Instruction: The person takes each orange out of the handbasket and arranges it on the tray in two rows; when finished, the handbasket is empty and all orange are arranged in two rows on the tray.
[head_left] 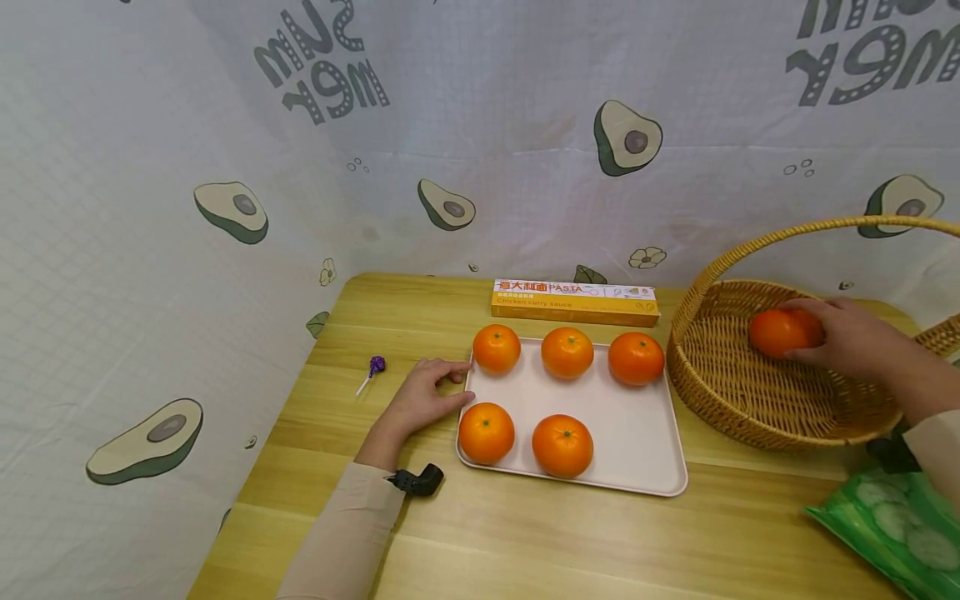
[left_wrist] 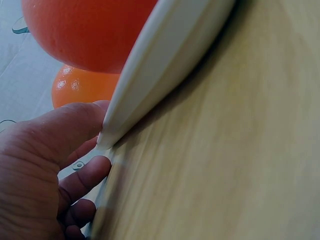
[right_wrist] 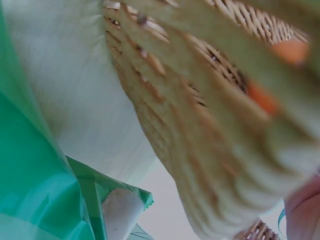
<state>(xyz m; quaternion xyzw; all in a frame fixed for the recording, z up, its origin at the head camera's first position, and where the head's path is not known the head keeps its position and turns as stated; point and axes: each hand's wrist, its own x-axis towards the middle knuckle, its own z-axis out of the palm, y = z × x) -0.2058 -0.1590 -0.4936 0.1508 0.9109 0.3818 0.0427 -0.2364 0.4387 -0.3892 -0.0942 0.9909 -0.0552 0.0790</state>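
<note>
A pale tray [head_left: 622,442] bears several oranges [head_left: 567,352], three along its far side and two along its near side. My left hand [head_left: 420,400] rests at the tray's left edge, thumb and forefinger spread. Close up in the left wrist view, the thumb [left_wrist: 75,125] touches the tray rim [left_wrist: 155,75]. Over on the right, my right hand [head_left: 847,342] reaches into a wicker basket [head_left: 720,392] and grips an orange [head_left: 780,333], its fingers partly covering the fruit. In the right wrist view the basket's woven wall [right_wrist: 200,150] hides most of that hand.
A pasta box [head_left: 575,304] lies behind the tray. Left of the left hand is a purple lollipop [head_left: 377,365]. The basket's tall handle [head_left: 780,237] arches over the right side. A green bag [head_left: 900,525] lies at the near right. A printed curtain [head_left: 510,100] hangs behind the table.
</note>
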